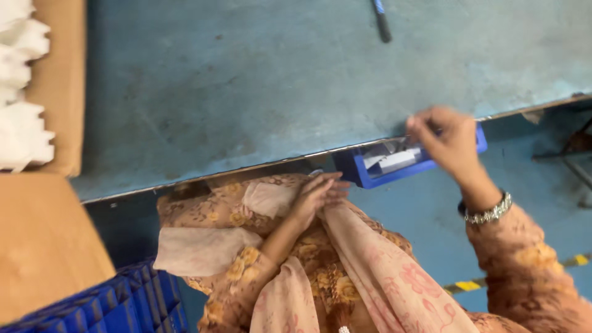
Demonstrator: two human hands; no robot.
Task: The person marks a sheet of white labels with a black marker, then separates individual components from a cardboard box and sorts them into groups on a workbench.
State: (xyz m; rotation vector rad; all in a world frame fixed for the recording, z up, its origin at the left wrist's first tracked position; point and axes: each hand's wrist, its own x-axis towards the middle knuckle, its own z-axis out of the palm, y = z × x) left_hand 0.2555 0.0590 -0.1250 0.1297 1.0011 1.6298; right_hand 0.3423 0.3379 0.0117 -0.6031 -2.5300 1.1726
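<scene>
Blue-green desk is carrying nothing beneath the right hand, whose pinched fingers are reaching into a blue bin holding whitish pieces lying crosswise; left hand is resting flat, fingers loose, on cloth.

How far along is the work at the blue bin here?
Done: nothing finished shows on the blue-green table. In hand: the right hand reaches into the small blue bin at the table edge, over white pieces; grip unclear. The left hand rests on clothing, empty. Left: pieces remain in the bin.

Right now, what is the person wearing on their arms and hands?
Both arms have long brown sleeves with a yellow floral print. The right hand has a silver beaded metal bracelet at the wrist. The left hand is bare, with no gloves or visible rings.
</scene>
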